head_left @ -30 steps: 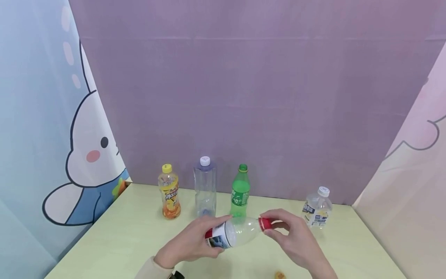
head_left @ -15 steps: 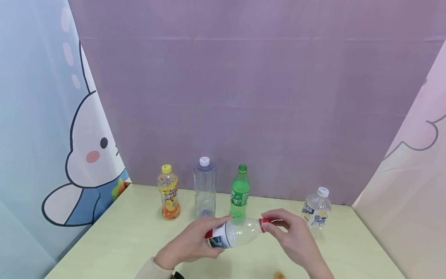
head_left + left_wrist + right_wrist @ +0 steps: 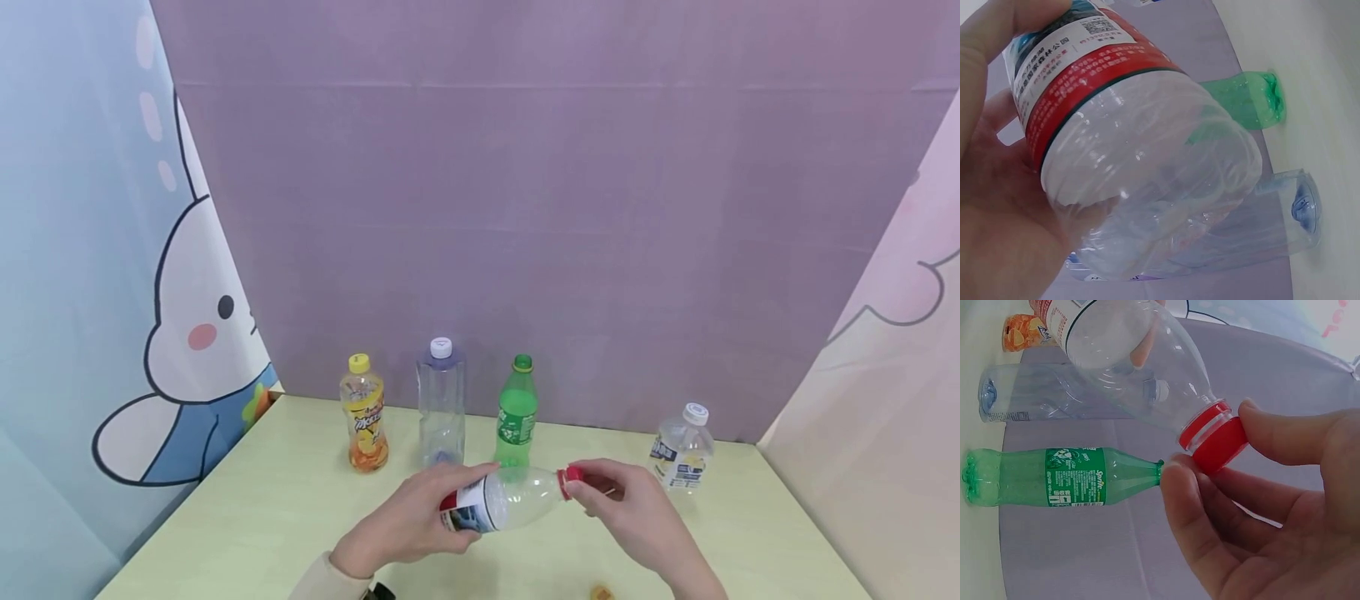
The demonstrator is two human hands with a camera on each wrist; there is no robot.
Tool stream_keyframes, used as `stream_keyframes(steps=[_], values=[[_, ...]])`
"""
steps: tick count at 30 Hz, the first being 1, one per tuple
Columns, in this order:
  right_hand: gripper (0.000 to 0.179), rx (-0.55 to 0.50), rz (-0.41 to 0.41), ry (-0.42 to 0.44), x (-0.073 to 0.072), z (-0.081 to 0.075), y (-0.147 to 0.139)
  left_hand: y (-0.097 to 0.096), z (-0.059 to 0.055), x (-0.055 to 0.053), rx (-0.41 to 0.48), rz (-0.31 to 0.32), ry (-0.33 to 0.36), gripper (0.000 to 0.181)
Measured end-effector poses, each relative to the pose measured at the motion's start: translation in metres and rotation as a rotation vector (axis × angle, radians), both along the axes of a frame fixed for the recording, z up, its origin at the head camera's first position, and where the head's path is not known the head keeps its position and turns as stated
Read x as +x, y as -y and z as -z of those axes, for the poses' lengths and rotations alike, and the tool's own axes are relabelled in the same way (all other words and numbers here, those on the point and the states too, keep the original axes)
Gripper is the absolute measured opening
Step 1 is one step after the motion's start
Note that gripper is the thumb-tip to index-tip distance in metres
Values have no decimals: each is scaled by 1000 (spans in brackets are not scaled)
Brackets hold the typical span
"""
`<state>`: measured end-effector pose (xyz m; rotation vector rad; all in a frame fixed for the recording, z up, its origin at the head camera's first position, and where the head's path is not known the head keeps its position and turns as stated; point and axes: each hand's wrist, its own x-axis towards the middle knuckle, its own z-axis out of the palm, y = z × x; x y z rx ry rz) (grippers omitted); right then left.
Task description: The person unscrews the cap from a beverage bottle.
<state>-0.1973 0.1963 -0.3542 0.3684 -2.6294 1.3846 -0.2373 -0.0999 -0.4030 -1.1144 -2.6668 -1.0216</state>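
Note:
My left hand (image 3: pixel 423 512) grips a clear plastic bottle (image 3: pixel 528 497) round its red, white and blue label (image 3: pixel 1104 78). The bottle lies nearly level above the table, its neck pointing right. At the neck, my right hand (image 3: pixel 630 508) pinches the red cap (image 3: pixel 1221 445) between thumb and fingers. A clear band of neck shows between the cap and the red ring (image 3: pixel 1205 423) below it. Behind the held bottle stands a green bottle (image 3: pixel 517 412), whose base the held bottle partly covers in the head view.
On the pale table (image 3: pixel 262 500), a yellow-capped bottle (image 3: pixel 366 425) and a tall clear bottle (image 3: pixel 442 404) stand at back left. A short white-capped bottle (image 3: pixel 682 450) is at right. Near the front edge lies a small brownish-yellow thing (image 3: pixel 602 592). A purple backdrop (image 3: pixel 525 208) rises behind.
My right fingers have shifted round the red cap, and the hand has moved slightly. The left hand and the bottle stay almost where they were.

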Motion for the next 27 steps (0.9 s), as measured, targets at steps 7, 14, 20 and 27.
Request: stream_keyframes(steps=[7, 14, 20, 27], values=[[34, -7, -47, -104, -1, 2, -1, 0, 1, -1, 3, -5, 5, 75], [36, -29, -99, -148, -3, 5, -1, 1, 3, -2, -2, -6, -10, 75], [35, -50, -113, -146, -1, 5, 0, 1, 3, -3, -1, -8, -7, 75], [29, -90, -75, -98, 0, 3, 3, 0, 4, -3, 0, 5, -7, 75]])
